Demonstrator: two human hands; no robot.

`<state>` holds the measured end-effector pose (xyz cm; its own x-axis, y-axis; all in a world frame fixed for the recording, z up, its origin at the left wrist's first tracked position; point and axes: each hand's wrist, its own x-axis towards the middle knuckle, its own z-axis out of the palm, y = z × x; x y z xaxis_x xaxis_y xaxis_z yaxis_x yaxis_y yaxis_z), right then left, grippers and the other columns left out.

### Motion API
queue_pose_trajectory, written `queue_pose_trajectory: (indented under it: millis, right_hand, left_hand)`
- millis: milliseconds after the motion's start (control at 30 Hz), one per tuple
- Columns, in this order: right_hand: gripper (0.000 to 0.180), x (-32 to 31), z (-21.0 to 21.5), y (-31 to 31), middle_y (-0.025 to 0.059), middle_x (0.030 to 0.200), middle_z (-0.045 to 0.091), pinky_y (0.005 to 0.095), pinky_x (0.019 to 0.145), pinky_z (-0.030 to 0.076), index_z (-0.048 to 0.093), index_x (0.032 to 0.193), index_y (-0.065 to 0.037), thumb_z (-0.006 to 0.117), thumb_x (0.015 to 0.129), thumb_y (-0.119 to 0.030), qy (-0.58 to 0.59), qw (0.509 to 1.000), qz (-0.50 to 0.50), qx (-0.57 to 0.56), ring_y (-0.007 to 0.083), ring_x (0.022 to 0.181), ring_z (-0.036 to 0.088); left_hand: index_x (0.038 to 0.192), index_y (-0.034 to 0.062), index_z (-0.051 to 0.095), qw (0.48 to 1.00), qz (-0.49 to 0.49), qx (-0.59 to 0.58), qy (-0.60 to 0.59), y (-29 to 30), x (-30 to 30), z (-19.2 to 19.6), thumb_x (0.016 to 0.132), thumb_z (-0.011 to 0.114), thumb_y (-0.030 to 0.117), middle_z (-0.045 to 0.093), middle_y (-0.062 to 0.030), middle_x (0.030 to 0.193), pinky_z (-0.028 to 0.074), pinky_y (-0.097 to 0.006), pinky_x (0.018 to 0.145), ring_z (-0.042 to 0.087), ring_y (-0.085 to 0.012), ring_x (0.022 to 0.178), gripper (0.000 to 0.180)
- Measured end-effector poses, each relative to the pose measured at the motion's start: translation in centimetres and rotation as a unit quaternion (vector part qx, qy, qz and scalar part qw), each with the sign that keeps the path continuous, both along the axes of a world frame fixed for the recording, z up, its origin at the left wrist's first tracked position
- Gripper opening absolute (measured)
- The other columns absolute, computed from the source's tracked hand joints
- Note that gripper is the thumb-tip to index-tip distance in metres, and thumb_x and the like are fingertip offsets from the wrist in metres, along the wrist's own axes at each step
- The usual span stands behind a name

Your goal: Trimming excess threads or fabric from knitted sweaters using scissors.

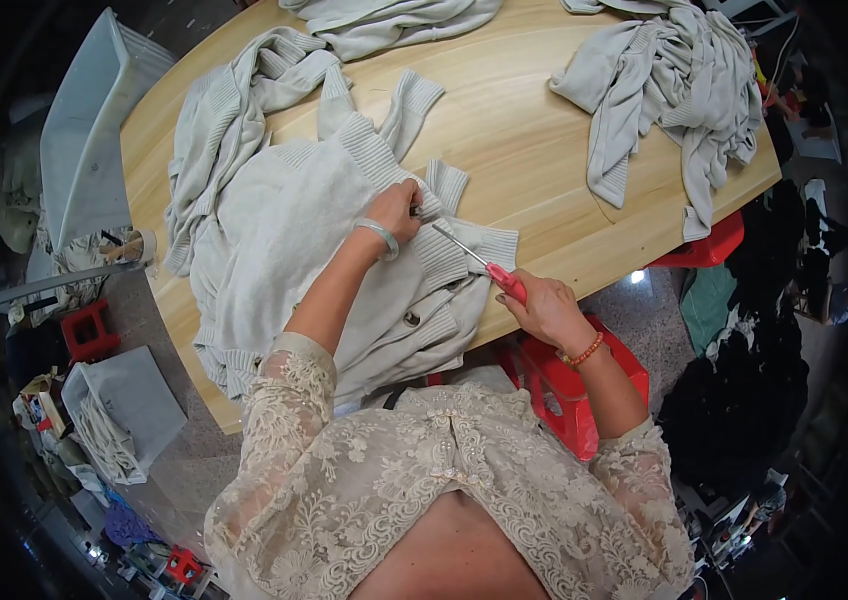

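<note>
A pale grey knitted cardigan with ribbed bands and dark buttons lies spread over the near left part of the wooden table. My left hand, a bangle at its wrist, is closed on the ribbed band, next to a dark button. Held in my right hand is a red-handled tool with a thin metal shaft. Its shaft points up and left, the tip close to the band just right of my left fingers. Whether the tip touches the knit I cannot tell. Another button shows lower on the cardigan.
More pale knitwear lies heaped on the table, with one pile at the far right and another at the far edge. Red stools stand by the near edge. Pale plastic bins stand at the left; black cloth lies at the right.
</note>
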<state>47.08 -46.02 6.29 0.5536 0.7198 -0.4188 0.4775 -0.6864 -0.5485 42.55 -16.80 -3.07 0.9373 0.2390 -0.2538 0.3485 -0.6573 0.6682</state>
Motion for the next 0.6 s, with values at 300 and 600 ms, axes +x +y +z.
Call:
queue_pose_trajectory:
  millis: [300, 600]
  right_hand:
    - [0.034, 1.0, 1.0, 0.8, 0.0233, 0.081, 0.065, 0.0506, 0.071, 0.049, 0.061, 0.097, -0.005, 0.064, 0.086, -0.036, 0.013, 0.999, 0.040, 0.024, 0.0431, 0.080, 0.062]
    - [0.032, 1.0, 2.1, 2.2, 0.0221, 0.080, 0.066, 0.0500, 0.071, 0.049, 0.061, 0.097, -0.003, 0.066, 0.085, -0.032, -0.012, 0.998, 0.058, -0.022, 0.0424, 0.080, 0.063]
  left_hand:
    - [0.079, 0.0021, 0.061, 0.986, 0.040, -0.084, -0.137, -0.4, -2.9, -1.5, 0.071, 0.064, 0.002, 0.060, -0.0111, 0.076, 0.048, -0.032, 0.065, 0.058, -0.0227, 0.069, 0.009]
    - [0.129, 0.0052, 0.054, 0.981, 0.025, -0.074, -0.178, -2.4, -4.6, -0.8, 0.076, 0.064, 0.003, 0.064, -0.0155, 0.103, 0.048, -0.041, 0.083, 0.059, -0.0352, 0.092, 0.054]
